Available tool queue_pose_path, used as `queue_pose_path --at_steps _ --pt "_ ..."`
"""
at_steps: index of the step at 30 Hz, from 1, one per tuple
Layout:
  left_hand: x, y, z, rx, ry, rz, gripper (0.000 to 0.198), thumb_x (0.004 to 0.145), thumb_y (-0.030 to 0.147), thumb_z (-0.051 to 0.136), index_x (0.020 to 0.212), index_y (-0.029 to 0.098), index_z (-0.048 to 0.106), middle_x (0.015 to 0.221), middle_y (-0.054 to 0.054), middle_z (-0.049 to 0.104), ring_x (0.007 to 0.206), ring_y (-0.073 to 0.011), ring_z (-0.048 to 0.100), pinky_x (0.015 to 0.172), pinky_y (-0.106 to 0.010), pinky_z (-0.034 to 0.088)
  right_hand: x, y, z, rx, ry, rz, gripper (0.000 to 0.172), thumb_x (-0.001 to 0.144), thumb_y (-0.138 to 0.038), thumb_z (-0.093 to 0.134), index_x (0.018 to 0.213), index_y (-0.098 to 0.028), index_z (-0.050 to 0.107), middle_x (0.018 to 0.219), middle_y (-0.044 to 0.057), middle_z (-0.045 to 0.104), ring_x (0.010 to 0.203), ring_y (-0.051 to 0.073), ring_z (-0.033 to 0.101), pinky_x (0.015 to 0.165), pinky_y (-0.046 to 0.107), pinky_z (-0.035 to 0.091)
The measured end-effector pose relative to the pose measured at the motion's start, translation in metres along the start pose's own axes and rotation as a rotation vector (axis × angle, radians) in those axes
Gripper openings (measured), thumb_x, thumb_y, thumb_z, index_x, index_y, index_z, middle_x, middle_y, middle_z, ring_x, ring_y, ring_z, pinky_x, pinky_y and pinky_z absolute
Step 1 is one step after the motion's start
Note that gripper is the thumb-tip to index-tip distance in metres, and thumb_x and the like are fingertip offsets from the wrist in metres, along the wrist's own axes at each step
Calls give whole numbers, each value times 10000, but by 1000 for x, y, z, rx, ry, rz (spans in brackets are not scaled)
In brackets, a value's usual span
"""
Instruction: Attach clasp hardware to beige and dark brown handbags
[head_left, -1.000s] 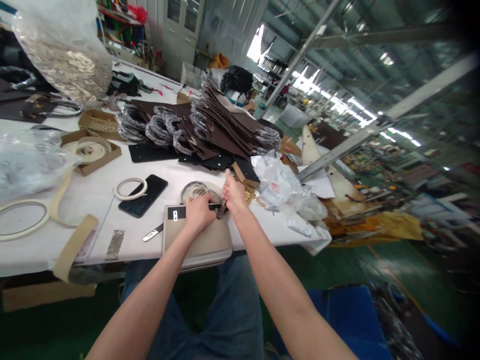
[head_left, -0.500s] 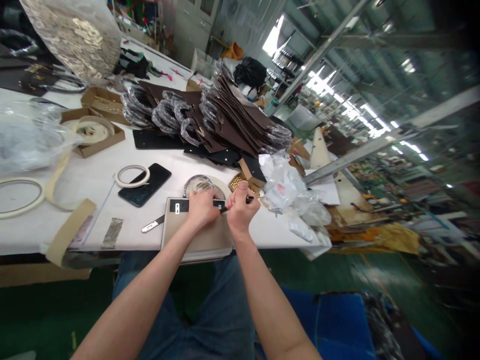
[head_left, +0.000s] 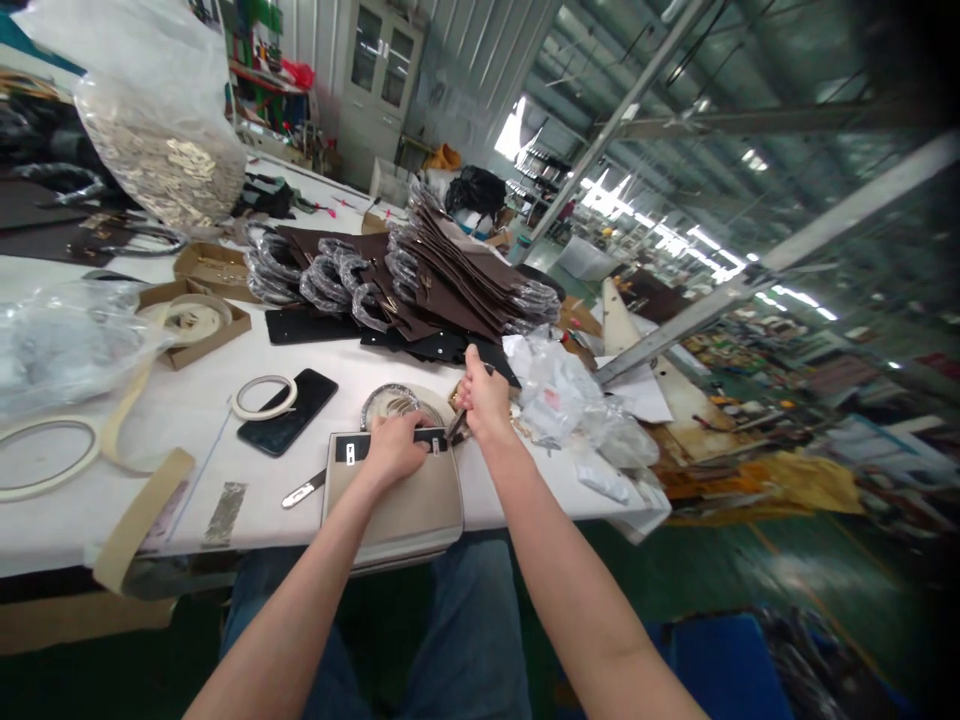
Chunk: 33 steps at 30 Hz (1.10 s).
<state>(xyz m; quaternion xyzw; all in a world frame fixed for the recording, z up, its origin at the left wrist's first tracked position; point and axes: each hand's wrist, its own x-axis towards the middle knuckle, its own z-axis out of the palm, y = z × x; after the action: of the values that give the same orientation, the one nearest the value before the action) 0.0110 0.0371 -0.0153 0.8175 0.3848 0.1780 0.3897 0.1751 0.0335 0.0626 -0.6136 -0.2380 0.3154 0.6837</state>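
Phone (head_left: 309,405) and tape roll (head_left: 262,413) lie left of your beige bag (head_left: 424,510), its handle (head_left: 376,393) toward the table's (head_left: 266,500) far edge. Left hand (head_left: 395,447) on bag, grip hidden; right hand (head_left: 485,402) holds slanting tool (head_left: 456,425).

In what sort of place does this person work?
Probably a bag-making factory: stacked brown panels with plastic-wrapped handles, a large clear bag of small pieces, and a wide hall under a high roof suggest it.
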Motion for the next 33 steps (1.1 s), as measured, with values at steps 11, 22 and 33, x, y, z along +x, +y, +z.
queue_pose_path --at_steps 11,22,33 --pt "2 12 -8 -221 -105 -25 424 915 228 749 1319 302 851 1007 -29 816 945 -239 755 918 -327 577 -38 -13 -40 0 -92 -11 778 842 -780 915 651 -265 364 496 -106 303 400 57 228 340 230 146" --pt "-8 29 6 -99 -103 -32 344 891 291 805 1221 335 890 1018 -27 827 1049 -275 768 986 -356 561 -57 4 -65 24 25 -119 749 902 -776 855 694 -279 335 526 -103 323 414 80 258 349 254 205" --pt "-10 40 6 38 -210 -27 380 859 296 871 1240 298 874 1065 -48 828 1148 -315 764 1146 -439 514 -47 11 -93 121 167 -211 745 977 -829 737 686 -279 328 531 -102 290 402 83 273 344 250 227"
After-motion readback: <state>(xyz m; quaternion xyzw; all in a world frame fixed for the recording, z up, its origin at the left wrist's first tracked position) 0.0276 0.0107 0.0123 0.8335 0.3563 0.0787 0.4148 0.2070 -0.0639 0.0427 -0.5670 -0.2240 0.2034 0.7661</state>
